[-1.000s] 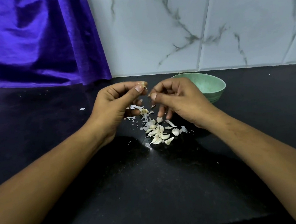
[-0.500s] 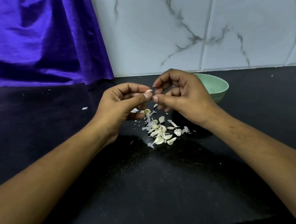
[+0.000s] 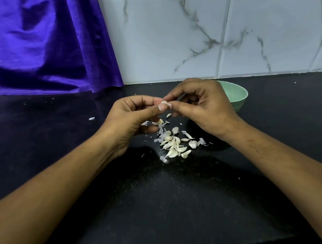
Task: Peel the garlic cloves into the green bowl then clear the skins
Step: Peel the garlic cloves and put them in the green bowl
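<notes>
Pale garlic clove [image 3: 163, 102] between pinching hands [image 3: 132, 115] [image 3: 200, 104]

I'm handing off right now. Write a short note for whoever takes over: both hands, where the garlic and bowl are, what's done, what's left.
Left hand: pinches a garlic clove above the counter.
Right hand: its fingers pinch the same clove from the other side.
Green bowl: behind the right hand; contents hidden.
Pile of cloves and skins: on the counter below the hands; a stray skin flake lies far left.
Done: some peeling, judging by the loose skins.
Left: finish this clove, peel the pile into the bowl, clear the skins.
</notes>
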Demonstrator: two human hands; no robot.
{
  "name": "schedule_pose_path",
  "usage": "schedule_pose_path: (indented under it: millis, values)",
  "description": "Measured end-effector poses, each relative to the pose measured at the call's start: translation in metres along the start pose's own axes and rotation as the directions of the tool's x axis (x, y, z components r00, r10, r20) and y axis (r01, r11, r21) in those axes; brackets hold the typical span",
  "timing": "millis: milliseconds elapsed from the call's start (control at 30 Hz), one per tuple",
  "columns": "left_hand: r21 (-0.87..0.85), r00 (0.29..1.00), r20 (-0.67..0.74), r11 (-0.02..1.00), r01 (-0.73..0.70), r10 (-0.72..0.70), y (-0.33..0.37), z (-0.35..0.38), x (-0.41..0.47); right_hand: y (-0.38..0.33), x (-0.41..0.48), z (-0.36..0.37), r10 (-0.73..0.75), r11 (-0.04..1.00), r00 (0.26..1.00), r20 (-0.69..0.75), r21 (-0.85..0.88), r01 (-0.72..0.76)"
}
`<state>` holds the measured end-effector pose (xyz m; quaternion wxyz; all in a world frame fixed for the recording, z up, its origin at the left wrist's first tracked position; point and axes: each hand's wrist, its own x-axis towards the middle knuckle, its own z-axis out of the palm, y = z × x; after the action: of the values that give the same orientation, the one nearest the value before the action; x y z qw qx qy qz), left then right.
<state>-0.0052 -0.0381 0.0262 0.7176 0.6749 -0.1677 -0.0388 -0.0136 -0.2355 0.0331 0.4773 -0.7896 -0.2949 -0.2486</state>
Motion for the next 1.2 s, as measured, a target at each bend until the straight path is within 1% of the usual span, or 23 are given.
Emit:
schedule_pose_path:
  millis: [267, 300, 500, 700, 833, 933, 1067, 1200]
  values:
    - [-0.001, 0.999, 0.046, 1.000, 0.010, -0.010, 0.000, 0.001, -0.002, 0.000, 0.000, 0.000, -0.036, 0.990, 0.998, 0.042, -0.135, 0.041]
    - [-0.003, 0.999, 0.052, 1.000, 0.008, -0.008, 0.000, 0.001, -0.002, -0.001, 0.000, -0.001, -0.030, 0.991, 0.999, 0.045, -0.127, 0.035]
    - [-0.035, 0.997, 0.076, 0.999, 0.011, -0.008, 0.001, 0.000, -0.002, -0.002, -0.002, 0.005, 0.054, 0.996, 0.996, 0.076, 0.062, -0.058]
    - [-0.103, 0.999, 0.045, 0.995, 0.019, -0.014, 0.000, 0.000, 0.000, -0.002, -0.002, 0.009, 0.148, 0.967, 0.989, -0.017, 0.211, -0.141]
    - [-0.114, 1.000, 0.020, 0.993, 0.011, -0.008, -0.001, -0.001, 0.002, -0.004, -0.002, 0.012, 0.157, 0.964, 0.987, 0.012, 0.216, -0.156]
    - [-0.104, 1.000, 0.018, 0.995, -0.011, 0.013, -0.002, -0.001, 0.002, -0.003, -0.003, 0.013, 0.161, 0.969, 0.986, 0.034, 0.183, -0.164]
    - [-0.093, 1.000, -0.002, 0.995, -0.020, 0.020, -0.002, -0.001, 0.003, -0.004, -0.003, 0.012, 0.154, 0.979, 0.988, 0.019, 0.136, -0.155]
    - [-0.096, 0.999, -0.025, 0.995, -0.030, 0.028, -0.003, 0.000, 0.003, -0.006, -0.004, 0.013, 0.154, 0.978, 0.988, 0.026, 0.139, -0.156]
